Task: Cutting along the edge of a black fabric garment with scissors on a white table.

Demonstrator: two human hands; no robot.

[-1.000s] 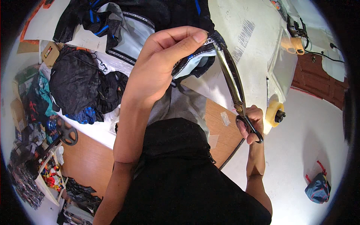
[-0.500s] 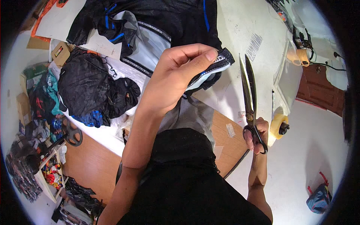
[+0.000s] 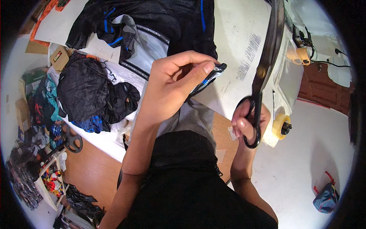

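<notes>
From the head camera, the left hand (image 3: 169, 89) pinched a small fabric strip (image 3: 211, 74) above the white table (image 3: 236, 45), the right hand (image 3: 248, 120) gripped tall scissors (image 3: 263, 68) upright, apparently mid-trimming, needing blades aligned on cloth.

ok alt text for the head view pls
Seen from above, the left hand pinches a strip of fabric while the right hand holds long black scissors, blades pointing away. A black and blue garment lies on the white table.
</notes>
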